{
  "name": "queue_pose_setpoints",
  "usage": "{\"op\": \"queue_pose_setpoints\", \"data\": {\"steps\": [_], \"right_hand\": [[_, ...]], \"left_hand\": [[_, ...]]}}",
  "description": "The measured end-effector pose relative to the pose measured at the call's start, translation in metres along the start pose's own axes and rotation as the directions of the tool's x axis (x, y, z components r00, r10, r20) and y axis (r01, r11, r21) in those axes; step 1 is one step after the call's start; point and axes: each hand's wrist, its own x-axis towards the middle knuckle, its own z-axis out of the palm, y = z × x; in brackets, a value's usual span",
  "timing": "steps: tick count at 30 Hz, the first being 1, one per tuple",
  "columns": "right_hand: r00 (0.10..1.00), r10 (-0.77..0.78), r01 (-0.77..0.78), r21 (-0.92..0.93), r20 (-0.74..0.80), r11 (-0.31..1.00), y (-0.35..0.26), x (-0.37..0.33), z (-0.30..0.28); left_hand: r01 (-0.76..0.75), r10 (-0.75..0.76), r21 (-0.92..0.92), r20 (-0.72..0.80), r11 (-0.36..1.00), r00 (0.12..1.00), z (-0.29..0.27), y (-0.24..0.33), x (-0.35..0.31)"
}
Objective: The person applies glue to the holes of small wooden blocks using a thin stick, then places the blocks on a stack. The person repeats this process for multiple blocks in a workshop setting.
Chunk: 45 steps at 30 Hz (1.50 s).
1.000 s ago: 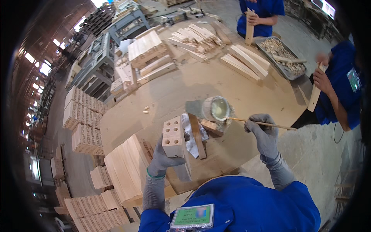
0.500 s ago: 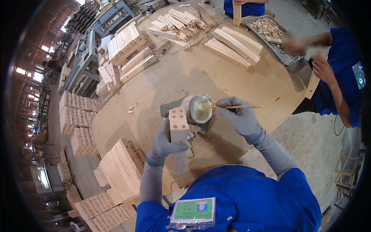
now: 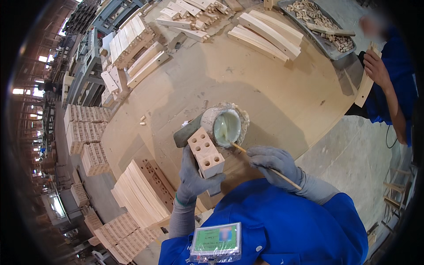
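Your left hand (image 3: 190,176) is part-curled, fingers and thumb wrapped around a wooden block (image 3: 212,154), holed face up, just left of the pot (image 3: 218,115). Loosen that grip and the block could tip or drop; swing it right and it could knock the pot, spilling pale liquid (image 3: 226,128). The stick (image 3: 285,179) has its tip at the pot's near rim; lift it overloaded and it may drip. Your right hand (image 3: 276,162) is closed in a pinch around the stick; a loose pinch could let it roll.

Surface and room, left to right: wood stacks (image 3: 88,130) on the floor, grey machine frame (image 3: 90,66), curved boards (image 3: 141,190) at the table's near left, two dowels (image 3: 142,120) on the stained brown tabletop (image 3: 282,99), bars (image 3: 267,37) at the far side, metal tray (image 3: 342,55) of dowels, concrete floor (image 3: 340,132), co-worker's hand (image 3: 377,68) holding a bar (image 3: 364,90).
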Motion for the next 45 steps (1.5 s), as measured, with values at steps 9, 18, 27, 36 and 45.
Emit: {"op": "queue_pose_setpoints", "data": {"steps": [9, 18, 27, 36, 45], "right_hand": [[0.978, 0.197, -0.172, 0.256, -0.074, 0.951, 0.002, 0.002, 0.003], [0.993, 0.105, -0.098, 0.132, -0.045, 0.986, 0.001, 0.011, 0.011], [0.912, 0.410, -0.390, 0.347, 0.014, 0.853, -0.016, 0.014, -0.010], [0.868, 0.440, -0.493, 0.293, 0.229, 0.819, -0.042, 0.149, -0.033], [0.843, 0.372, -0.470, 0.195, 0.388, 0.861, -0.040, 0.173, -0.008]], "left_hand": [[-0.121, 0.121, 0.101, 0.006, 0.988, 0.993, -0.003, -0.007, -0.002], [0.002, -0.002, 0.003, -0.041, 1.000, 0.999, 0.001, -0.001, -0.007], [-0.159, 0.166, 0.176, -0.022, 0.971, 0.986, 0.001, -0.013, -0.004], [-0.005, 0.006, -0.020, 0.028, 1.000, 1.000, -0.002, -0.002, 0.000], [-0.049, 0.049, 0.002, 0.061, 0.999, 0.997, -0.004, -0.009, 0.002]]}}
